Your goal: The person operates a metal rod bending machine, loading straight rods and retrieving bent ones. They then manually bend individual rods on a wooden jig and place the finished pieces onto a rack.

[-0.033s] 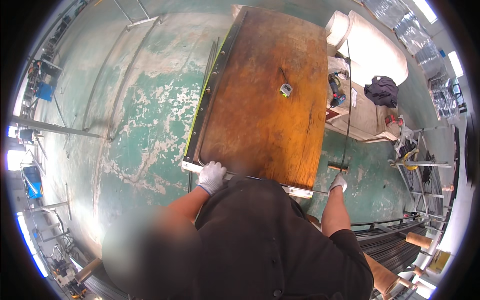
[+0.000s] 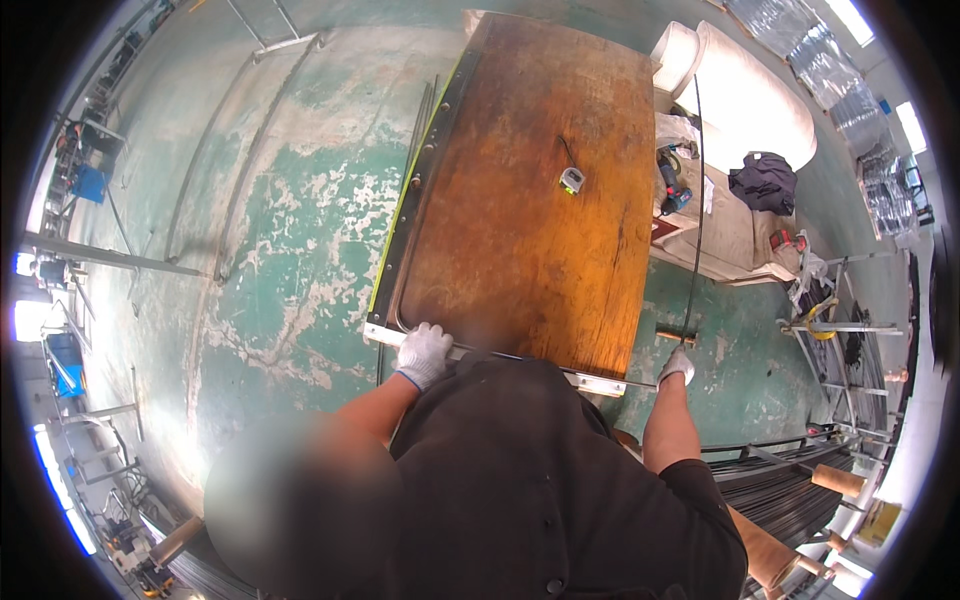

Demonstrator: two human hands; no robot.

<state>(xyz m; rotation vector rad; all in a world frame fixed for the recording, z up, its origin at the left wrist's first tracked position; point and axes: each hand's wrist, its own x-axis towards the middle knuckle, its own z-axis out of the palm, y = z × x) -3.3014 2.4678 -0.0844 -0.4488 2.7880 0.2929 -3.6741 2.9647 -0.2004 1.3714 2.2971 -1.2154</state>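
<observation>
A thin dark metal rod (image 2: pixel 516 357) runs along the near edge of a worn wooden table (image 2: pixel 540 250), curving at the near left corner to follow the table's left side. My left hand (image 2: pixel 424 355), in a white glove, is closed over the rod and the pale metal rail (image 2: pixel 598 384) at that near edge. Beyond the table's right corner, my gloved right hand (image 2: pixel 677 367) grips the rod, its fingers partly hidden. From there a long rod section (image 2: pixel 697 210) extends away on the right, past the sofa.
A tape measure (image 2: pixel 571 180) lies on the table. A pale sofa (image 2: pixel 725 230) on the right bears a power drill (image 2: pixel 671 185) and dark clothing (image 2: pixel 765 182). A rack (image 2: pixel 780 480) of long dark bars stands at the near right. Metal frames (image 2: pixel 120 257) line the left floor.
</observation>
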